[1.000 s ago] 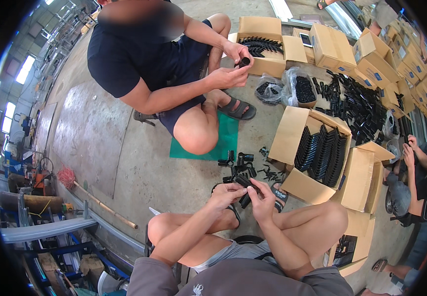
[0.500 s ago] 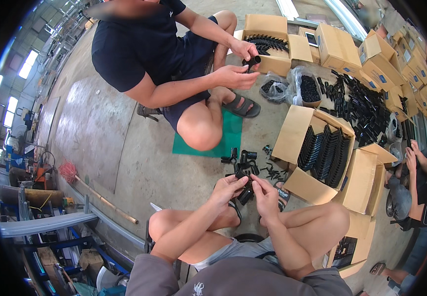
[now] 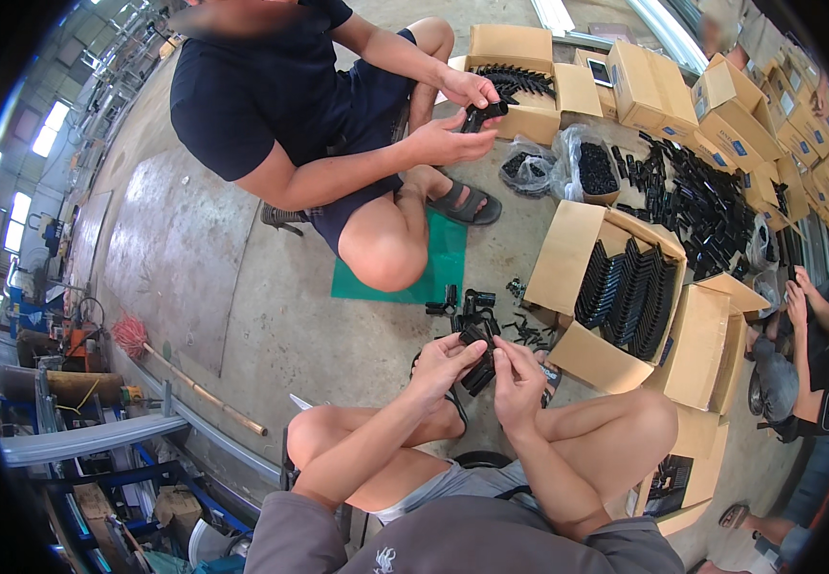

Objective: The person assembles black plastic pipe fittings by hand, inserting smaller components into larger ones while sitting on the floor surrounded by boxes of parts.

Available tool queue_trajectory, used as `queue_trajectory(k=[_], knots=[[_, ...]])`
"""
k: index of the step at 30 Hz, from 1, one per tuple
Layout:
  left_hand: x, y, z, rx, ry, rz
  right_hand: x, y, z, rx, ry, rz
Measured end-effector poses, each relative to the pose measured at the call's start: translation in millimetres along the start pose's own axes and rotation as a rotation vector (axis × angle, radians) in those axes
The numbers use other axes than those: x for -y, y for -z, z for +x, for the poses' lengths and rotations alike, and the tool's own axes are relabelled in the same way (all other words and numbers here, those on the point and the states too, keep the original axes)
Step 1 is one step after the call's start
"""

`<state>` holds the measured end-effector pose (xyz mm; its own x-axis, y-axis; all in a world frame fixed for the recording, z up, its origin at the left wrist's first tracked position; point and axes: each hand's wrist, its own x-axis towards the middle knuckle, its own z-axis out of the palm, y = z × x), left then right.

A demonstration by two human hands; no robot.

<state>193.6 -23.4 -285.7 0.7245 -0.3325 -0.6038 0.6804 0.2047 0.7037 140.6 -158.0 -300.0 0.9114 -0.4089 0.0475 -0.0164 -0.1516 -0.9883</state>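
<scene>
My left hand [image 3: 441,367] is closed on a black plastic tube connector [image 3: 475,335], thumb and fingertips pinching it over my lap. My right hand [image 3: 519,379] is closed too, its thumb and forefinger at the right side of that piece; whether they pinch a small part there is hidden. Beyond my fingers, several like connectors [image 3: 478,304] lie on the concrete floor, with small black pins [image 3: 532,334] scattered to their right. Facing me, a seated person's hands [image 3: 467,115] hold another black connector [image 3: 481,116].
A cardboard box [image 3: 607,366] of neatly stacked black parts stands open at the right. Behind it are a bag of small black pieces [image 3: 598,168], a large heap of black parts [image 3: 711,201] and more cartons [image 3: 656,88]. A green mat [image 3: 443,256] lies under the other person's foot.
The connector in my hands has turned, so more of its body shows between my fingers. Across from me, the other person has tilted their connector to another angle.
</scene>
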Motion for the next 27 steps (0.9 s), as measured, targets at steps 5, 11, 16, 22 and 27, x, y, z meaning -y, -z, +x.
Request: queue_trajectory(k=[5, 11, 16, 22, 27], knots=[[-5.9, 8.6, 4.3, 0.065, -0.008, 0.008, 9.1, -0.6, 4.1, 0.020, 0.059, -0.020], [-4.6, 1.3, 2.1, 0.035, -0.066, -0.007, 16.4, -3.3, 6.0, -0.029, 0.113, -0.045], [-7.4, -5.0, -0.9, 0.012, -0.088, 0.015, 14.3, -2.6, 7.8, -0.053, 0.153, -0.088], [-1.5, -12.5, -6.5, -0.029, -0.392, 0.189, 11.9, 1.3, 1.3, 0.000, 0.177, -0.072], [-25.9, -22.5, -30.6, -0.035, -0.608, 0.573, 2.6, 10.1, 0.8, 0.155, 0.080, 0.175]])
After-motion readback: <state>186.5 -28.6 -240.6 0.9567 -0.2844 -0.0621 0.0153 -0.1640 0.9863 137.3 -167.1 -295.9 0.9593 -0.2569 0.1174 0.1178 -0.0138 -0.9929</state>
